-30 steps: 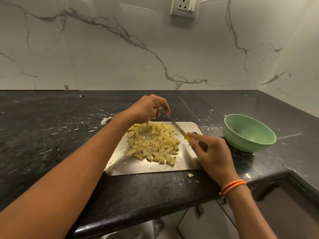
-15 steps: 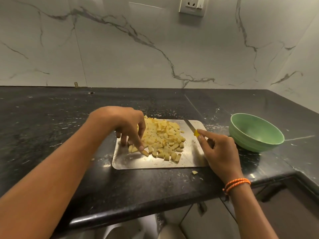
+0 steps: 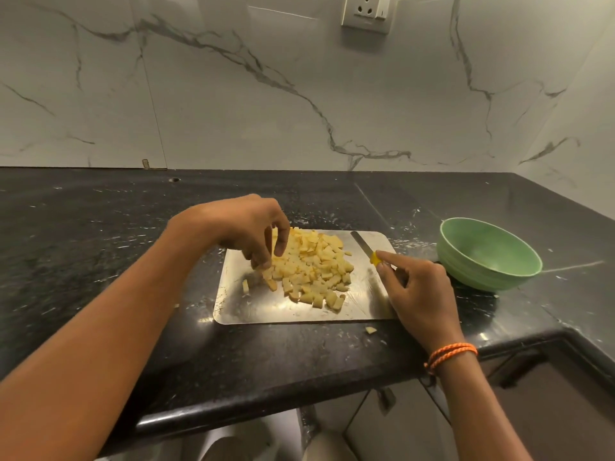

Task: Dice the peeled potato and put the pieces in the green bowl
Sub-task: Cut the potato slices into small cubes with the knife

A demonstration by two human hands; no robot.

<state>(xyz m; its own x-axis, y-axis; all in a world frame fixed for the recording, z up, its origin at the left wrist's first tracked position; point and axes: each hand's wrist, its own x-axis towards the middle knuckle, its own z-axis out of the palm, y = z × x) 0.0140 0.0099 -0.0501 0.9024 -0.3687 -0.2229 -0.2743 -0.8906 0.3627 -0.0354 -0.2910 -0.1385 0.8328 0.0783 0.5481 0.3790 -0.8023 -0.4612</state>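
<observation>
A pile of diced potato pieces (image 3: 312, 267) lies on a steel cutting board (image 3: 266, 311). My left hand (image 3: 246, 231) hangs over the pile's left edge, its bunched fingertips pinching pieces there. One piece (image 3: 245, 286) lies apart to the left on the board. My right hand (image 3: 416, 287) grips the yellow handle of a knife (image 3: 361, 242), whose blade lies flat along the board's right side, pointing away from me. The green bowl (image 3: 466, 277) stands just right of the board with nothing visible inside it.
The board sits on a black stone counter (image 3: 100, 244) near its front edge. A stray potato bit (image 3: 370, 330) lies on the counter in front of the board. A marble wall with a socket (image 3: 366, 11) backs the counter; a side wall closes the right.
My left hand came from the pile's far side round to its left edge, pushed pieces inward, then bunched its fingertips on some. My right hand and the knife stayed in place.
</observation>
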